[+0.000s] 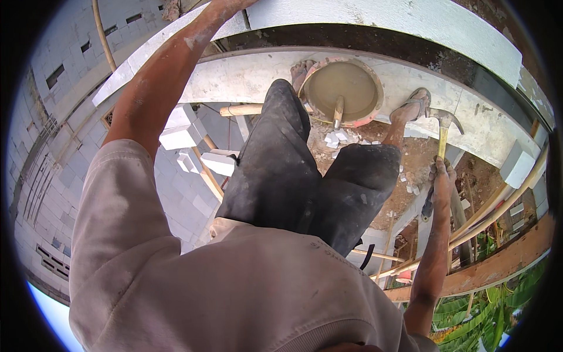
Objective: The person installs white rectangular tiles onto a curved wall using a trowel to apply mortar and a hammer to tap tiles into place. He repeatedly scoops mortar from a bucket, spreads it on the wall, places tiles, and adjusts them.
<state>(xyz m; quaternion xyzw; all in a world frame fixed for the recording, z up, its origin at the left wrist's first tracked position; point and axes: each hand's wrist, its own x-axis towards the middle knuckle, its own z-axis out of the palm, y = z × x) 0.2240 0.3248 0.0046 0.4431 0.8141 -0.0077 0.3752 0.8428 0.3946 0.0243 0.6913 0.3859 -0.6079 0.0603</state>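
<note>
My left arm reaches up to the white block edge point(375, 14); my left hand point(237, 3) is cut off at the top edge, its fingers too hidden to read. My right hand point(442, 175) is closed round the yellow handle of a claw hammer point(446, 122), whose head points up near my right foot point(410, 107). A dark tool point(428, 205) hangs beside that hand; I cannot tell whether I grip it too. A round bucket of grey-brown slurry point(346, 85) sits between my feet, a tool handle point(338, 111) sticking out of it.
A pale plank point(481, 126) runs under my feet. White block pieces point(182, 126) lie at the left among bamboo poles point(208, 176). Below are dirt with rubble point(328, 152) and a grey block wall point(58, 146). An orange timber beam point(487, 267) and green leaves point(498, 305) are at the lower right.
</note>
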